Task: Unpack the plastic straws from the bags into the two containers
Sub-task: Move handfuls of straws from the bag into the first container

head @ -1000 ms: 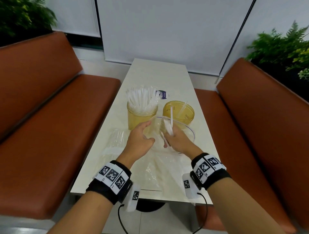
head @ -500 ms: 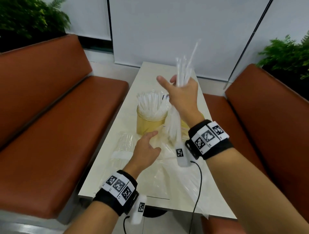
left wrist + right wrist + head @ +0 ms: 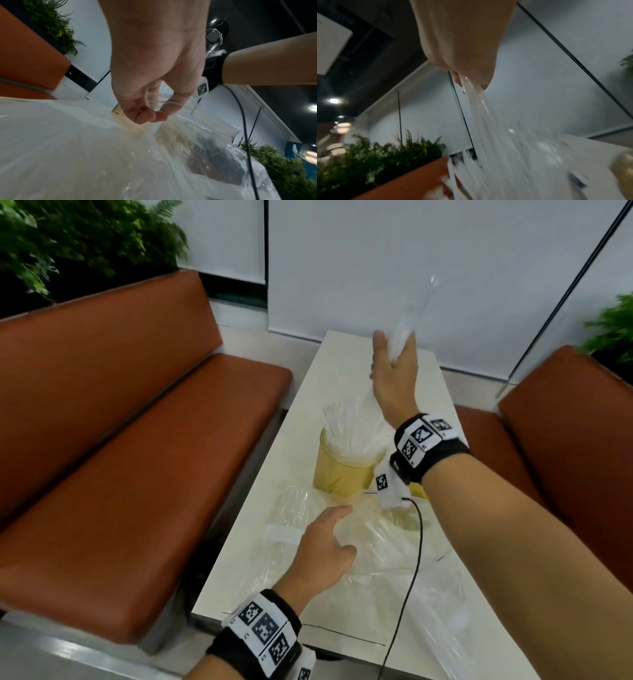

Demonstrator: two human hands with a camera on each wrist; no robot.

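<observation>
My right hand is raised high over the far half of the table and grips a bundle of clear plastic straws; in the right wrist view the straws fan down out of the right hand, blurred. My left hand rests low on the opened clear bag, and in the left wrist view the left hand pinches the film of the bag. A yellow container packed with straws stands beyond the bag. The second yellow container is mostly hidden behind my right wrist.
Another clear bag lies on the left of the white table. Brown benches stand to the left and right. Plants grow behind both benches. A black cable hangs from my right wrist across the bag.
My right hand has pulled a bundle of straws up out of the bag and lifted it high and farther away. The left hand stayed on the bag.
</observation>
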